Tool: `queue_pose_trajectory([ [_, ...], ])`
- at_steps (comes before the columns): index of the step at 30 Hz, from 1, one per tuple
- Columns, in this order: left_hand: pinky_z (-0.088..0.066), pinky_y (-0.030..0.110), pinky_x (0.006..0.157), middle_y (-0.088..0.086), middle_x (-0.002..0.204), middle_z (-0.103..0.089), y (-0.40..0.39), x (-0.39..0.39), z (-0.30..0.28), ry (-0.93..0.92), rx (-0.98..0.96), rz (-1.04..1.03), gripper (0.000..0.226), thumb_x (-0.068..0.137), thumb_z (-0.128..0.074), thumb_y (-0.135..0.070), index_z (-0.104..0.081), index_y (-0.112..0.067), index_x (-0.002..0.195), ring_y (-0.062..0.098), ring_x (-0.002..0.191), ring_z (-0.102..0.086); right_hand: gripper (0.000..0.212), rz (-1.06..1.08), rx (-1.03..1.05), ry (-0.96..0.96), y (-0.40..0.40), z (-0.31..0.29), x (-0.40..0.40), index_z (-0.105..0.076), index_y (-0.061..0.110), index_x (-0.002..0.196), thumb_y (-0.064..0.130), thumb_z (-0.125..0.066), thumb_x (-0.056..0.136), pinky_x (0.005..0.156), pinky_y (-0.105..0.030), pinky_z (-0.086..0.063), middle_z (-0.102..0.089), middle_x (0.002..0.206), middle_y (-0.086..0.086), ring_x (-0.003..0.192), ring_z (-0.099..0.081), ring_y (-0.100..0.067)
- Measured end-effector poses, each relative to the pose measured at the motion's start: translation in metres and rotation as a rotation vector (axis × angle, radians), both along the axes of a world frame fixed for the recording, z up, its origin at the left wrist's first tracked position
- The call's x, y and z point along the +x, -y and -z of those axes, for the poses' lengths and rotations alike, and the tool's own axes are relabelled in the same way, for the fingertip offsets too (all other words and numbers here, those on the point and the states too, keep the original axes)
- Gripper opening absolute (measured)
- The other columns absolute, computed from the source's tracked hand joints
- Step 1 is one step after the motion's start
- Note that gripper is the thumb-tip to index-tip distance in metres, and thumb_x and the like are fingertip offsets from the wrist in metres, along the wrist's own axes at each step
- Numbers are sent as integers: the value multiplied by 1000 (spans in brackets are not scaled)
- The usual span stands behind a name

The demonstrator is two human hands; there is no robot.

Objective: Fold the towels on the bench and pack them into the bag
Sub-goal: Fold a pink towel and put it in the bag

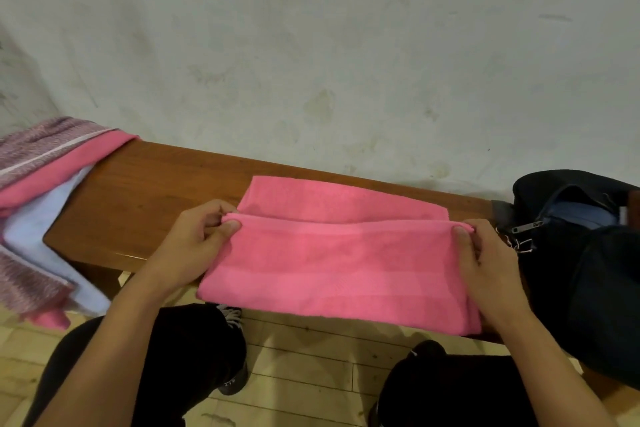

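Brown wooden bench (145,184) pushed right up against a stained, pale wall (311,45), with light wood flooring (311,350) underneath. Pink towel (332,263) lay across the middle of the bench, already doubled over, its near part draped over the front edge and its far part flat toward the back edge by the wall. Left hand (194,239) pinched the left end of the top fold, thumb on top, other fingers curled behind the cloth. Right hand (485,260) did the same at the right end, thumb pressed down on the fold, fingers tucked around the corner. Fold held just a little off the layer below, stretched fairly straight between both grips. Over at the left end of the bench sat a messy pile of towels (38,191): a pink-and-white woven one, another pink one and a pale blue one, spilling over the front edge. At the right end, a dark bag (571,253) unzipped, something blue showing inside. Black trousers (180,350) down below, front and centre.
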State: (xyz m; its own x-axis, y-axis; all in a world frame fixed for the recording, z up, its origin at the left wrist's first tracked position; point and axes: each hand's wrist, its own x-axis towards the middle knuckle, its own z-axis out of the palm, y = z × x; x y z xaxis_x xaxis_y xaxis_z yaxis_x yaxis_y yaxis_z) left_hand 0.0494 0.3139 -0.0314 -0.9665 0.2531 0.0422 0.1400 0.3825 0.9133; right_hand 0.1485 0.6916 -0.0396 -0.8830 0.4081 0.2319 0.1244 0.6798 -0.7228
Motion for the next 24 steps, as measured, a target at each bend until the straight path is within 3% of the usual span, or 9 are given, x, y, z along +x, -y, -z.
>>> queue_pose_trajectory([
  [2,-49,16,64,2,88,-71,4,4,4,64,-45,77,11,96,-57,-10,-66,-8,91,11,81,-65,14,-42,17,50,-1,3,2,-52,26,101,35,-41,103,58,-35,-48,-61,82,0,69,-59,-19],
  [5,-49,17,68,-8,86,-70,10,8,6,81,-95,99,12,96,-56,-13,-66,-9,90,5,84,-63,16,-46,12,73,-2,4,6,-50,28,99,38,-39,103,54,-37,-45,-62,78,-5,63,-58,-25],
  [8,-46,21,66,-6,87,-68,10,6,8,85,-71,36,13,98,-54,-15,-65,-11,91,12,85,-62,16,-18,0,73,-3,5,8,-51,25,101,36,-40,103,59,-42,-50,-62,81,-5,68,-61,-27],
  [12,-45,23,66,-4,99,-65,2,5,11,31,-146,-12,13,98,-55,-17,-65,-20,89,13,93,-60,9,6,12,109,-8,11,6,-50,24,103,29,-42,104,54,-28,-42,-62,84,-2,67,-60,-19],
  [15,-45,22,66,-8,99,-67,-6,3,8,-6,-135,-82,14,97,-58,-15,-67,-24,91,9,93,-61,10,13,16,112,-6,9,4,-50,21,104,27,-42,104,55,-25,-40,-61,84,-1,68,-59,-18],
  [19,-46,21,71,-8,98,-68,-17,-6,-4,-82,-55,-167,11,96,-58,-16,-66,-22,99,5,92,-61,13,77,26,-4,-1,3,-2,-49,20,105,29,-41,104,59,-19,-36,-56,84,7,72,-55,-7],
  [24,-43,20,72,-4,100,-62,-36,-31,-11,-188,-27,-186,11,100,-50,-22,-60,-17,105,8,91,-59,17,132,-10,-127,-4,-3,-22,-51,21,107,34,-41,104,63,-19,-38,-57,87,7,76,-56,-7],
])
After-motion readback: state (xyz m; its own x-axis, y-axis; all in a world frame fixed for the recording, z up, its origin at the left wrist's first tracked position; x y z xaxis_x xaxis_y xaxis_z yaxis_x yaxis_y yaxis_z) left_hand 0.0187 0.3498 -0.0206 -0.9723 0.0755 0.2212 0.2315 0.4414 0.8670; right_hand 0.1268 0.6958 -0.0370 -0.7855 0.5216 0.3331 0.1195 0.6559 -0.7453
